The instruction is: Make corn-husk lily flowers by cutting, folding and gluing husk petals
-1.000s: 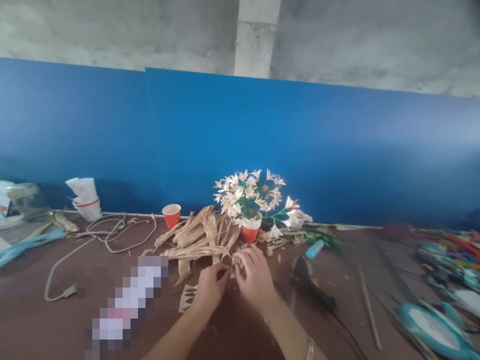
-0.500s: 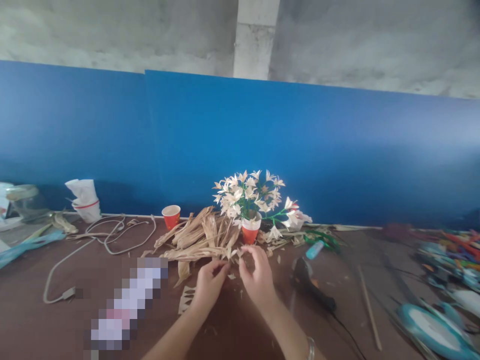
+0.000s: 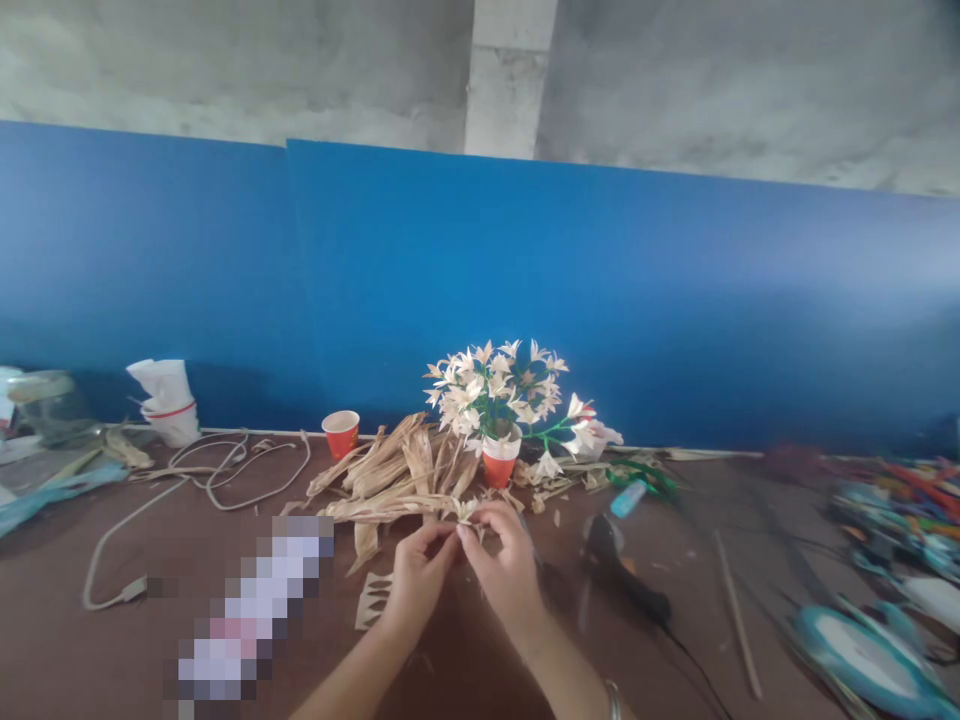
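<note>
Just above my meeting fingertips shows a small cream flower [image 3: 463,510] with pointed petals. My left hand [image 3: 421,575] is closed in a pinch at its base. Thumb and forefinger of my right hand [image 3: 506,568] pinch at the same spot, touching the left fingertips; the stem end is hidden by the fingers. Right behind the hands lies a pile of dry husk strips [image 3: 401,465]. A bunch of cream flowers [image 3: 487,385] on green stems stands in a red and white paper cup [image 3: 499,470]. A cut husk piece [image 3: 373,600] lies beside my left wrist.
A black glue gun [image 3: 626,570] with a cord lies to the right, near a thin stick [image 3: 736,615]. Farther right are a teal tape roll [image 3: 862,660] and colourful clutter. On the left are a white cable [image 3: 101,545], a red cup [image 3: 341,435] and a blurred-out object [image 3: 255,610].
My hands have come together, the right moving left until the fingertips meet. The small flower now sits between them, its petals pointing up.
</note>
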A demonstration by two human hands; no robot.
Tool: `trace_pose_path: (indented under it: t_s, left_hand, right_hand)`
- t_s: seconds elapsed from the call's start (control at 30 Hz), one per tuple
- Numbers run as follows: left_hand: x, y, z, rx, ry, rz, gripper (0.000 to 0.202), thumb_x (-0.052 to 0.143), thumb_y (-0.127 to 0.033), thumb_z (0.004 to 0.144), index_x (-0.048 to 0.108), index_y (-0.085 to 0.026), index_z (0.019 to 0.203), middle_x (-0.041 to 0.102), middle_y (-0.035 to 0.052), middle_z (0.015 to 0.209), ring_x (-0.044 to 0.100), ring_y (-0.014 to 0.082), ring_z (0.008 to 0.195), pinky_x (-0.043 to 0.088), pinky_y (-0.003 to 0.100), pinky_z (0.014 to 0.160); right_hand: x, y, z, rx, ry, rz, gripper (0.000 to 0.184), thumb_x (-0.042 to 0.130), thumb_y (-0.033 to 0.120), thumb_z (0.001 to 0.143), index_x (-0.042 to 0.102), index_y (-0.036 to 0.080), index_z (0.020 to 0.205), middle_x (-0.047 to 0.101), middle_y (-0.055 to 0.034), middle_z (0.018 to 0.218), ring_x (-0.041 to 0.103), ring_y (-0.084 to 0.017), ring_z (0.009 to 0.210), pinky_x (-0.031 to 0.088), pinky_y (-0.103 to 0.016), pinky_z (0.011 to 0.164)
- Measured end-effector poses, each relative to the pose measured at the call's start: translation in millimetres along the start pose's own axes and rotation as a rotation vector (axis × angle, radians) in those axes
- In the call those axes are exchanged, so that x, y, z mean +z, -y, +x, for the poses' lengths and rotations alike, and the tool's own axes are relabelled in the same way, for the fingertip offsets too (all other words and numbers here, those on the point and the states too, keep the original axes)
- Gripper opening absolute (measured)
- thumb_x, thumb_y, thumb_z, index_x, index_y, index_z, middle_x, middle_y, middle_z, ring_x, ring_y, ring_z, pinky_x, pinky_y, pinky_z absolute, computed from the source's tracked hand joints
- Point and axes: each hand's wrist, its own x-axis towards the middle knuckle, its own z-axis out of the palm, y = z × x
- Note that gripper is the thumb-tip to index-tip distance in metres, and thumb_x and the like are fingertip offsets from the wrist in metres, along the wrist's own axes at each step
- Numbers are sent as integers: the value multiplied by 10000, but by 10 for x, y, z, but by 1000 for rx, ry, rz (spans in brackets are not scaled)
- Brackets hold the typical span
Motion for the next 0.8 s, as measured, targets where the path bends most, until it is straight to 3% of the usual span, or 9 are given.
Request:
trace_pose_path:
  t_s: [0.53, 0.8]
  left_hand:
    - [-16, 29, -48, 264, -42, 299, 192, 534, -253, 791, 716, -191, 789, 709, 54, 750, 627, 171, 661, 485, 244, 646]
    - [-13, 31, -67, 312, -44, 353, 217, 508, -266, 815, 711, -191, 801, 708, 64, 761, 635, 172, 678, 488, 244, 652]
  right_hand:
    - [11, 33, -20, -29, -55, 34, 84, 575, 150, 745, 560, 190, 673, 613, -54, 794, 579, -183, 772, 486, -326, 723]
    - [20, 59, -38, -14, -58, 98, 94, 561, 157, 758, 536, 191, 674, 594, -43, 779, 567, -172, 760, 472, -308, 714]
